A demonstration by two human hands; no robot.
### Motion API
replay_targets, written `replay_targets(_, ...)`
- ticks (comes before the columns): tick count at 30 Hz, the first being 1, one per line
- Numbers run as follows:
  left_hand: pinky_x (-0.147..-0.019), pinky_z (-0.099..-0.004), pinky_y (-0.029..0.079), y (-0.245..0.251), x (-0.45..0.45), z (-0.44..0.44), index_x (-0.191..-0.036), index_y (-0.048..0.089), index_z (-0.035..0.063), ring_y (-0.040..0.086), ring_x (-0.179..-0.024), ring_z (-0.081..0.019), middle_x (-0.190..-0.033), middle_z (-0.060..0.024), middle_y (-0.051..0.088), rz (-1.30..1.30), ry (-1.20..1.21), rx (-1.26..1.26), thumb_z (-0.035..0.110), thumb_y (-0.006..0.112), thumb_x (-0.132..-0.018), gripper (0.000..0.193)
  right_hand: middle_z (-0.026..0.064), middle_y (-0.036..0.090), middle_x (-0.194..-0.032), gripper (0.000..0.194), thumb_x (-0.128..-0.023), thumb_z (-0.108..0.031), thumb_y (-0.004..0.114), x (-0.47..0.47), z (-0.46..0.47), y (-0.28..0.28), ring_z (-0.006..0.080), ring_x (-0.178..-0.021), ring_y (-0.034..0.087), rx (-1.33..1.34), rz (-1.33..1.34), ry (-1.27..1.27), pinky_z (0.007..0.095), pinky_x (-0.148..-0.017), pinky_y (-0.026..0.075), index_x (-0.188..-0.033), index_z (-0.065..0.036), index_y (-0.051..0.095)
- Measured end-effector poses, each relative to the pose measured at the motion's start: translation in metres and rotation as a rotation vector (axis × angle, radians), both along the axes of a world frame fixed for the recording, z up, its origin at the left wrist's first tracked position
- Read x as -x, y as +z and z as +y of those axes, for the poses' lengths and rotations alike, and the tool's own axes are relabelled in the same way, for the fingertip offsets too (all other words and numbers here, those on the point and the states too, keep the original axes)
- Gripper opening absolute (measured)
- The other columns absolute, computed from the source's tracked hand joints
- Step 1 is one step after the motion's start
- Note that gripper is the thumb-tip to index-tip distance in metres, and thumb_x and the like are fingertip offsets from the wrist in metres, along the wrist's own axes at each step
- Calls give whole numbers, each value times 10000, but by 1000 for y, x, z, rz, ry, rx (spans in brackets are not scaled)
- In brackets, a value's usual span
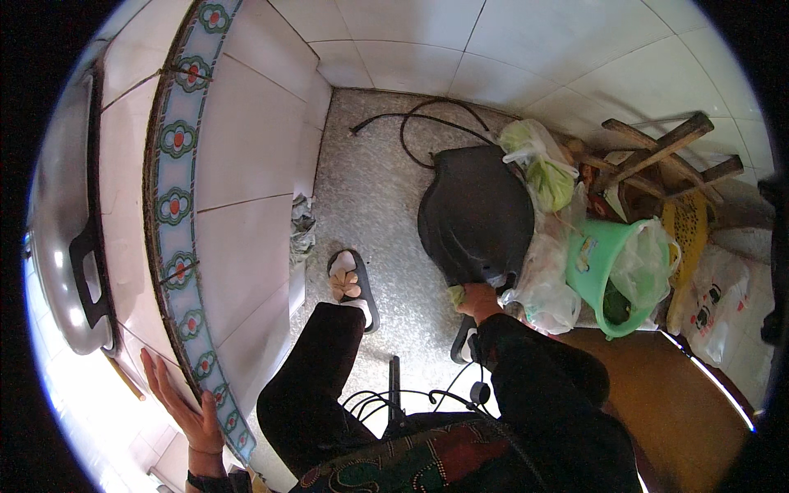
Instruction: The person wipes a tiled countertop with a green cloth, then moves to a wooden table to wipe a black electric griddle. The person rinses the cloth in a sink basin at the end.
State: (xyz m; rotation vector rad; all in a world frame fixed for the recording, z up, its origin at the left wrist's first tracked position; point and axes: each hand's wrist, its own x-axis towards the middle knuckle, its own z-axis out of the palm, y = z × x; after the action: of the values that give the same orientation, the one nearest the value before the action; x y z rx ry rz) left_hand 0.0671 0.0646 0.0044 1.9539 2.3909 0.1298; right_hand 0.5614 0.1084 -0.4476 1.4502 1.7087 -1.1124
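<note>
My left hand [185, 410] rests on the edge of the tiled counter [132, 203], fingers spread, holding nothing. At the near end of a large, rounded black object [478, 212] on the floor is my right hand [482, 302], its fingers curled around a small pale green piece [456, 296] that may be cloth. Whether it also grips the black object is hidden. A black cable [404, 117] curls on the floor behind that object. Close to my right hand lie clear plastic bags [548, 302], and a bag with green vegetables [548, 182] sits farther back.
A green plastic bucket [592, 259] lies tilted at the right, with a plastic bag in its mouth. Behind it an upturned wooden stool [656, 154] shows its legs. A lidded metal pan [68, 215] stands on the counter. A brown panel [678, 400] is at the lower right.
</note>
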Motion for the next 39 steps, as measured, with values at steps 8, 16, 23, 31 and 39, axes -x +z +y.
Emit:
replay_targets(8, -1249, -564, 130, 0, 0, -2, -1596, 294, 115, 159, -1559, -400, -1675, -210, 188, 7, 6, 24, 555, 546, -977, 801, 194, 674, -1262, 679, -723, -456, 806, 54, -26, -8, 392, -1158, 646, -39, 430, -196, 481, -975, 524, -1292, -126, 636)
replay_targets(16, -1249, -564, 129, 1, -1, -1, -1599, 275, 105, 161, -1556, -401, -1674, -211, 177, -9, 11, 29, 572, 546, -977, 823, 179, 717, -1176, 617, -740, -352, 788, 50, -37, -38, 401, -1067, 689, -165, 315, -14, 513, -910, 553, -1296, -136, 630)
replay_targets(23, -1248, -569, 130, 3, -2, -1, -1599, 273, 104, 163, -1555, -400, -1671, -210, 185, -18, 8, 44, 553, 554, -975, 818, 210, 727, -1072, 537, -710, -250, 773, 60, -37, -34, 402, -1000, 705, -15, 309, 18, 514, -860, 571, -1211, -101, 654)
replay_targets(31, -1243, -575, 148, 2, -1, 1, -1569, 372, 92, 188, -1553, -400, -1665, -204, 229, -13, 18, -11, 557, 590, -950, 804, 206, 726, -1048, 582, -678, -287, 811, 100, 24, 93, 425, -979, 692, -163, 605, -180, 496, -854, 566, -1205, -100, 651)
replay_targets(39, -1253, -577, 99, 6, -2, 2, -1558, 411, 92, 217, -1547, -404, -1661, -207, 271, -3, -53, -63, 450, 644, -909, 776, 149, 743, -1080, 534, -727, -298, 835, 82, 141, 217, 338, -964, 715, -114, 791, -299, 420, -887, 559, -1200, -105, 679)
